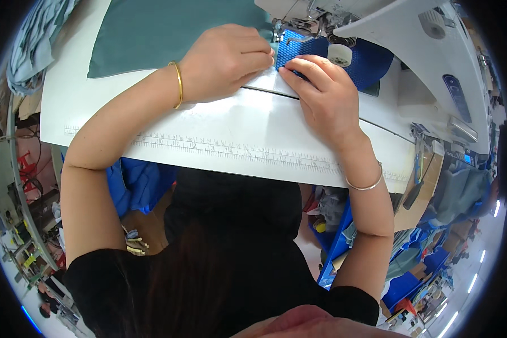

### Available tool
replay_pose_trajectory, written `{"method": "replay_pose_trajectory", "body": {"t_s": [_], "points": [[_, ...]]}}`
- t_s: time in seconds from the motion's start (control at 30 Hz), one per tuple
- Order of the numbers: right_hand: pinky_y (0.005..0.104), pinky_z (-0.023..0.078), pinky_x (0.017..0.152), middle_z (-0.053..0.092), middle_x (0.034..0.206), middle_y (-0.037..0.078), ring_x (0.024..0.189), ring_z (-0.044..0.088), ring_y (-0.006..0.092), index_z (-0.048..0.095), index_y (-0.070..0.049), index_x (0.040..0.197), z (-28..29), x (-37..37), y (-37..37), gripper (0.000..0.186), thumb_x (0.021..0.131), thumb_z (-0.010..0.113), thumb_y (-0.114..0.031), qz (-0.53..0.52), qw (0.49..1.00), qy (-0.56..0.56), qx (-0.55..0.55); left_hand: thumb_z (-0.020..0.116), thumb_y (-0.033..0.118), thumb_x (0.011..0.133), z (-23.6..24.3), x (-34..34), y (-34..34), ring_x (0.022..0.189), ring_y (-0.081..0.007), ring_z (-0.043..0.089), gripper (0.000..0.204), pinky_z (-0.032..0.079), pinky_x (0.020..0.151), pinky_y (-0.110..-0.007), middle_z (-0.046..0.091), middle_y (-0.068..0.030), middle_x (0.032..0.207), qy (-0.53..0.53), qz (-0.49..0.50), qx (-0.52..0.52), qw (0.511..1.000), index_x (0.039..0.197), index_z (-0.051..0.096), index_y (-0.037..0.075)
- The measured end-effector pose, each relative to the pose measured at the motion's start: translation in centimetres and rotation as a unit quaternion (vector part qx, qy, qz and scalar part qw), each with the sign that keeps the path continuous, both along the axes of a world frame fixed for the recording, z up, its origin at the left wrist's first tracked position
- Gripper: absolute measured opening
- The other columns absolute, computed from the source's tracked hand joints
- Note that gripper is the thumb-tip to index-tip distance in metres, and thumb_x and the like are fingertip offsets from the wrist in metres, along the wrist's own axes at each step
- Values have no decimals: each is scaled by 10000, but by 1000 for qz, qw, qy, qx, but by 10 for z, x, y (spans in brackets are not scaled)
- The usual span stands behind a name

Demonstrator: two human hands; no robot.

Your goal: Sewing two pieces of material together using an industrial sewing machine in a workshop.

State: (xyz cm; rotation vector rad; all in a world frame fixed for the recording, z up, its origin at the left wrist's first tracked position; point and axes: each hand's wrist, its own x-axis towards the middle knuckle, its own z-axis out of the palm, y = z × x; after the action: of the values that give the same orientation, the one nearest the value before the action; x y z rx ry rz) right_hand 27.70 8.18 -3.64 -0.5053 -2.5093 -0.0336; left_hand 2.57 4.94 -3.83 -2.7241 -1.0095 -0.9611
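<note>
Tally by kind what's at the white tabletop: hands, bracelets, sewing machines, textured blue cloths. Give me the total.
Hands: 2 (left hand, right hand)
Bracelets: 2 (gold-coloured bracelet, silver-coloured bracelet)
Sewing machine: 1
Textured blue cloth: 1
Total: 6

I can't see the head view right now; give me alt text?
At a white sewing machine, a person's left hand is over green cloth and the right hand touches blue textured fabric. A ruler scale runs along the front of the white table.
</note>
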Motion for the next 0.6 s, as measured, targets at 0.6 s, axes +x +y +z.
{"method": "replay_pose_trajectory", "body": {"t_s": [0.6], "points": [[349, 579, 837, 736, 1093, 13, 992, 676, 204, 802, -72, 1005, -1, 0, 2, 232, 788, 731, -31, 12, 1000, 16, -13, 778, 33, 855, 2, -3, 3, 926, -289, 701, 155, 566, 804, -368, 732, -98, 1037, -71, 12, -84, 994, 1008, 750, 25]]}}
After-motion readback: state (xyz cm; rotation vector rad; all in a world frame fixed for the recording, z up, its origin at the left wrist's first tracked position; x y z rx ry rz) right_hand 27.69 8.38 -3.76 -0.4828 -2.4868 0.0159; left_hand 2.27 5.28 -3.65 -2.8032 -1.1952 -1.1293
